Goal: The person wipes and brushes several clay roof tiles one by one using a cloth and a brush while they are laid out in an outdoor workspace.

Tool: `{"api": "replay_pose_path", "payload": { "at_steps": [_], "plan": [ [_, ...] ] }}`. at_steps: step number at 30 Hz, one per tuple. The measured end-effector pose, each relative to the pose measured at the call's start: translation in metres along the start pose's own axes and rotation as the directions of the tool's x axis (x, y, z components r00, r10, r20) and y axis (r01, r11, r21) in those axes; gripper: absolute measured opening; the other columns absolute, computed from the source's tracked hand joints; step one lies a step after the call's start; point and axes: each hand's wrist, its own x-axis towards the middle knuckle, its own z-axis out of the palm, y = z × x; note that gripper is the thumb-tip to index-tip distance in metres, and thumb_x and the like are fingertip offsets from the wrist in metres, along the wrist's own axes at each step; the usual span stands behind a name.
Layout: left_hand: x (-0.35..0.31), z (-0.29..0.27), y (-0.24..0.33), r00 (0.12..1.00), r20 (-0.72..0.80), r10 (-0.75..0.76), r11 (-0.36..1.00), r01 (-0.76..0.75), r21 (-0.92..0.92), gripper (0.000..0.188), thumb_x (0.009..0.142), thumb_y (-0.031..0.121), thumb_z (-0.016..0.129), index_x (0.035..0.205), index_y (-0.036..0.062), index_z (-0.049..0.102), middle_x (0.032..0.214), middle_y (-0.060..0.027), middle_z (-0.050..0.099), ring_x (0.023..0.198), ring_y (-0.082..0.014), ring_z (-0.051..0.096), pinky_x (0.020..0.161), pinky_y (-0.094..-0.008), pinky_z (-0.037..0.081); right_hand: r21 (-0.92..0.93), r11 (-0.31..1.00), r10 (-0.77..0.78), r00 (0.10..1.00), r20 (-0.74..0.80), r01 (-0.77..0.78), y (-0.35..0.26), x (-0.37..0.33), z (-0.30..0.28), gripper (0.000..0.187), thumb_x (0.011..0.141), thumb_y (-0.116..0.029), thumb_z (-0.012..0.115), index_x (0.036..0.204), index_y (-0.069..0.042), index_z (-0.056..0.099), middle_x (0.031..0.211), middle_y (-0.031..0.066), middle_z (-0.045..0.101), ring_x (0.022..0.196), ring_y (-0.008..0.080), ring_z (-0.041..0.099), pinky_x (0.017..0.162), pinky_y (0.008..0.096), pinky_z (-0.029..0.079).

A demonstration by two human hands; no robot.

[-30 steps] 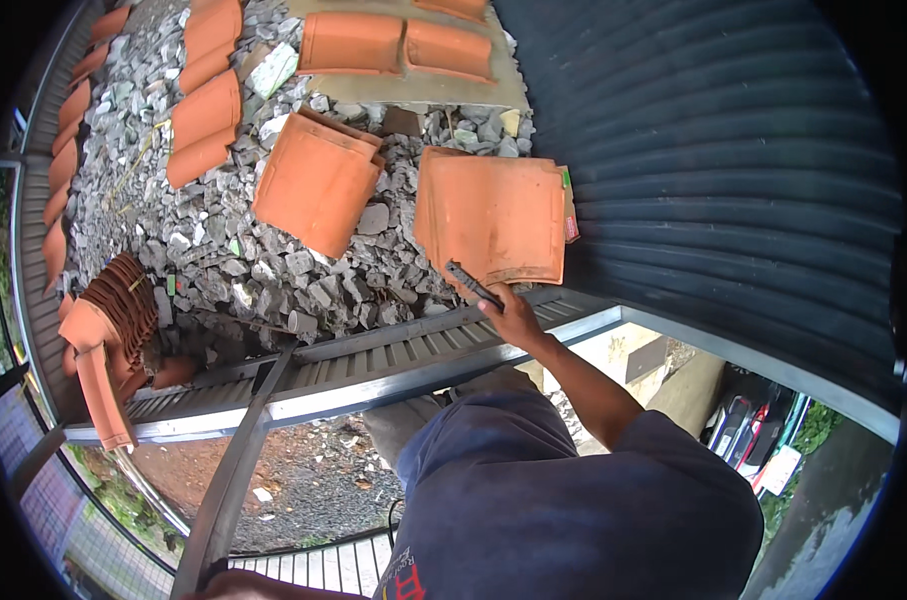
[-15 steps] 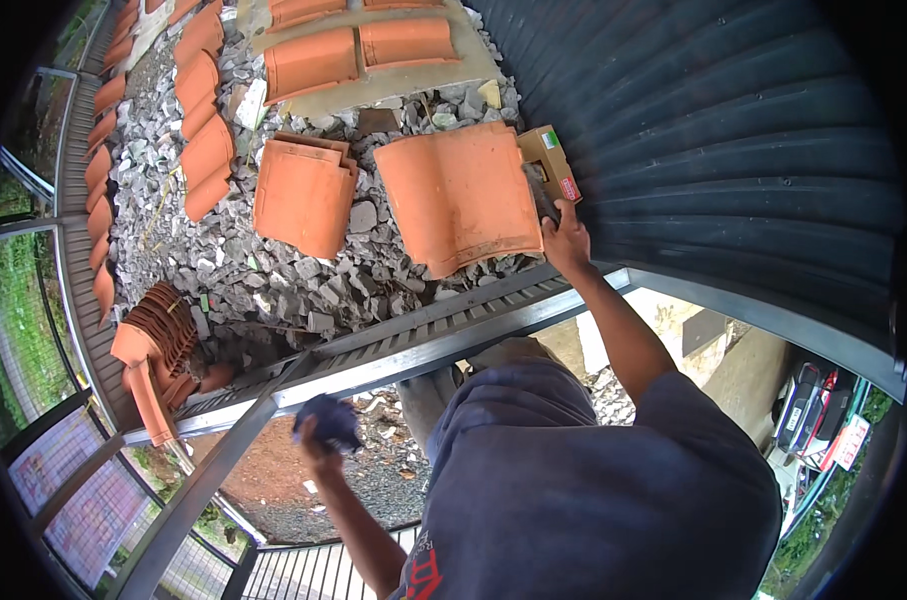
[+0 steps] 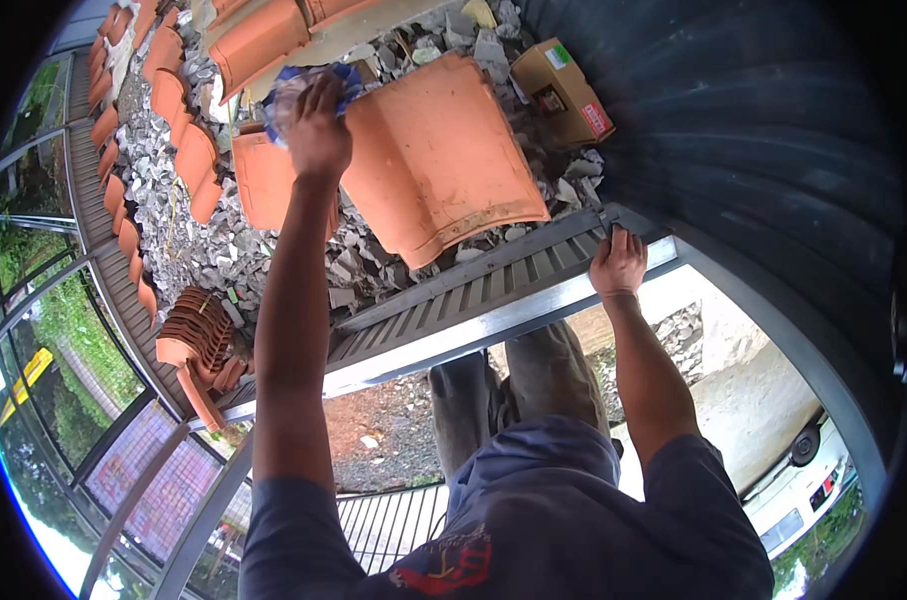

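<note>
Now the crumpled blue cloth (image 3: 285, 92) is bunched in my left hand (image 3: 318, 130), fingers wrapped over it, up beside the upper left corner of the big orange tile (image 3: 453, 160). Half a second ago that cloth was down on my side of the metal beam (image 3: 493, 325); now it is across, on the tiles' side, close to the big tile's face. Whether it touches the tile I can't tell.

My right hand (image 3: 618, 265) has left the tile's right edge and come down to the beam. Its fingers bend at the edge there, with something dark by the tips; I can't tell whether they close on it. So nothing of mine is on the tile's right side any more, and it lies on the grey rubble (image 3: 348, 268) without that hand.

Left of it, partly behind my forearm, is a smaller tile pile (image 3: 263, 180). The cardboard box (image 3: 563, 95), which the tile's edge met before, now shows apart from it, near the dark corrugated wall (image 3: 733, 150). Farther left stands a tight tile stack (image 3: 198, 325).
</note>
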Motion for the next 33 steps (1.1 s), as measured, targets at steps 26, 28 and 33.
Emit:
{"api": "replay_pose_path", "payload": {
  "at_steps": [26, 28, 33],
  "plan": [
    [0.03, 0.102, 0.054, 0.893, -0.134, -0.429, 0.849, 0.348, -0.398, 0.025, 0.083, 0.003, 0.069, 0.102, 0.0014, 0.052, 0.098, -0.0278, 0.06, 0.095, -0.0486, 0.059, 0.082, -0.0538, 0.047, 0.098, 0.994, 0.041, 0.999, 0.023, -0.043, 0.002, -0.002, -0.003, 0.033, 0.083, -0.006, 0.06, 0.115, -0.002, 0.058, 0.092, 0.0175, 0.063, 0.087, 0.0405, 0.06, 0.08, 0.0537, 0.047],
    [-0.003, 0.125, 0.048, 0.961, -0.218, -0.172, 0.977, 0.195, 0.089, 0.047, 0.084, 0.012, 0.069, 0.128, -0.0009, 0.056, 0.111, -0.0287, 0.067, 0.105, -0.048, 0.064, 0.093, -0.0539, 0.052, 0.152, 0.988, 0.034, 0.999, 0.029, -0.038, -0.023, 0.006, 0.002, 0.029, 0.082, -0.006, 0.059, 0.111, -0.001, 0.059, 0.091, 0.0191, 0.062, 0.088, 0.0414, 0.059, 0.081, 0.0538, 0.047],
    [-0.117, 0.12, 0.233, 0.461, 0.865, -0.2, 0.661, 0.715, -0.228, 0.049, 0.082, 0.012, 0.064, 0.13, 0.0023, 0.06, 0.122, -0.0274, 0.067, 0.115, -0.045, 0.065, 0.098, -0.0536, 0.052, 0.067, 0.994, 0.083, 0.995, 0.054, -0.087, 0.009, -0.007, -0.011, 0.025, 0.083, -0.006, 0.058, 0.107, 0.0, 0.057, 0.091, 0.02, 0.062, 0.089, 0.0419, 0.059, 0.083, 0.0542, 0.046]
  ]
}}
